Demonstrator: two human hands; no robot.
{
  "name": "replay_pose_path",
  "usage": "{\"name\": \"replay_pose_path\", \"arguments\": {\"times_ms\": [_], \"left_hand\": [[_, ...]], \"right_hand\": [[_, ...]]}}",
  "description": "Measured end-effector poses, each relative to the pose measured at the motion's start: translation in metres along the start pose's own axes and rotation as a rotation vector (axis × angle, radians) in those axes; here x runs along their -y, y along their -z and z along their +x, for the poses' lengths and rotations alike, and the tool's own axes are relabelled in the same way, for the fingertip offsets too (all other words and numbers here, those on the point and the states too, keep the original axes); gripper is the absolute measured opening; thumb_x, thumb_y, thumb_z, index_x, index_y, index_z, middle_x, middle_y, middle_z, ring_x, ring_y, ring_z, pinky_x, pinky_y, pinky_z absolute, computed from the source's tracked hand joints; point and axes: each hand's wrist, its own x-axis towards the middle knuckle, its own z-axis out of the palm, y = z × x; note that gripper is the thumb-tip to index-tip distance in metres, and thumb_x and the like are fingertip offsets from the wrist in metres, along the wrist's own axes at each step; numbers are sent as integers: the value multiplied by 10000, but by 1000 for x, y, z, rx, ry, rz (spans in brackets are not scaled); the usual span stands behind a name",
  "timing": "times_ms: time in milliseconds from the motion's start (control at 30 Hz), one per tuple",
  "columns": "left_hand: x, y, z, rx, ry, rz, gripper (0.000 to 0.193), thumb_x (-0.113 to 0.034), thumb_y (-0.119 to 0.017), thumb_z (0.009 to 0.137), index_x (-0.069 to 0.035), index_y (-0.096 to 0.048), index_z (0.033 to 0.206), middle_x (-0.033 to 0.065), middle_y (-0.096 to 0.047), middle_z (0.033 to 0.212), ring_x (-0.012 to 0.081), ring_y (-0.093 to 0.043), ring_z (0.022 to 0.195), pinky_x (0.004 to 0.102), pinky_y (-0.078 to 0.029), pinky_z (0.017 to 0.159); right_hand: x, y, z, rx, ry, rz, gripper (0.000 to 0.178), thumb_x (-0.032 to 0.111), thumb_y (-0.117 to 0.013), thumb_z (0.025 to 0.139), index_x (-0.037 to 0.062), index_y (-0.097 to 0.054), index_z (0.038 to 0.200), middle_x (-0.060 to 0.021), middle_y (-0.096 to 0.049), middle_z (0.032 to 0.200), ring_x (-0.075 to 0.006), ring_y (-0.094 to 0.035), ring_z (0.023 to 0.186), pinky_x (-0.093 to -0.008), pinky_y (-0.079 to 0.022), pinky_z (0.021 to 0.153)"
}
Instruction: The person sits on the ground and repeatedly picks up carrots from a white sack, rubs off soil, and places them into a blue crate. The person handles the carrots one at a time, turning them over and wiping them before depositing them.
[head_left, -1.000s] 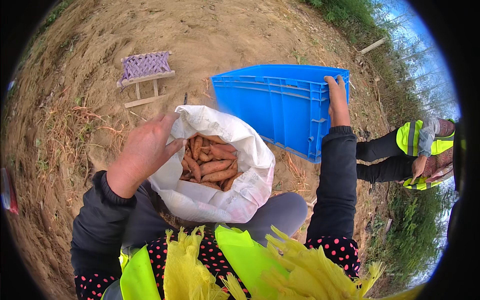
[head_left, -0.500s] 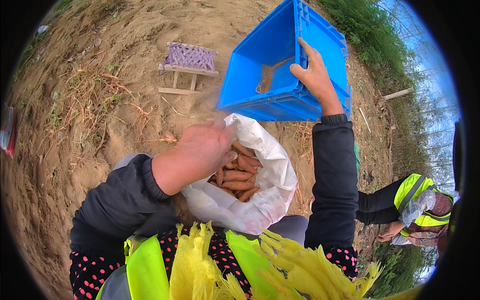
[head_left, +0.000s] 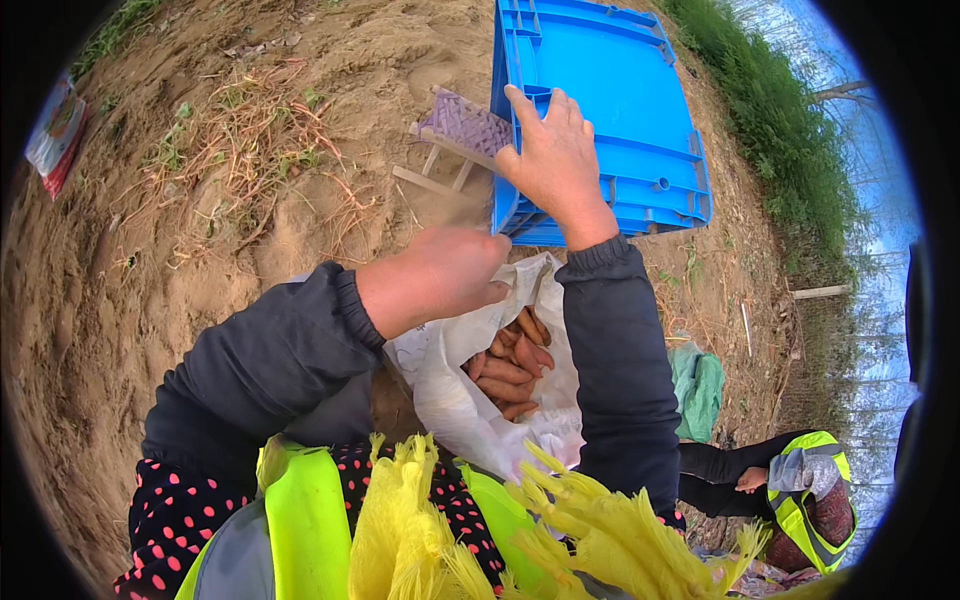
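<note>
My right hand grips the near-left rim of a blue plastic crate, which is tilted so its outer side faces me. My left hand is by the crate's lower corner, above the sack's left side. Its fingers are smeared, and I cannot tell whether they touch the crate. Below both hands a white woven sack gapes upward, with several orange-brown sweet potatoes inside. My right forearm covers part of the sack's right side, and the crate's inside is hidden.
A low wooden stool with a purple woven seat stands left of the crate, partly behind it. Dry vines lie on sandy soil farther left. At the right are a green sack and another person in a yellow vest.
The crate has turned from showing its open inside to showing its outer side. My left hand has left the sack's rim and moved right and up; my right hand has shifted left with the crate.
</note>
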Motion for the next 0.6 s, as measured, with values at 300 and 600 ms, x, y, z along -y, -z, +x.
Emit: {"name": "replay_pose_path", "arguments": {"times_ms": [300,600], "left_hand": [[72,27,10,110,125,-237,211,-145,-577,842,-20,-733,910,146,-727,897,255,-692,834,397,-528,739],[83,45,34,-503,680,-1047,650,-523,-490,999,-6,-463,1392,113,-656,1135,198,-621,1008,342,-482,824]], "right_hand": [[63,-26,6,-113,58,67,521,309,-662,821,105,-612,1297,-330,-544,1334,-419,-534,1214,-482,-423,970],[42,-15,-14,-237,24,138,422,166,-611,864,57,-601,1271,-259,-603,1261,-333,-587,1120,-438,-442,944]]}}
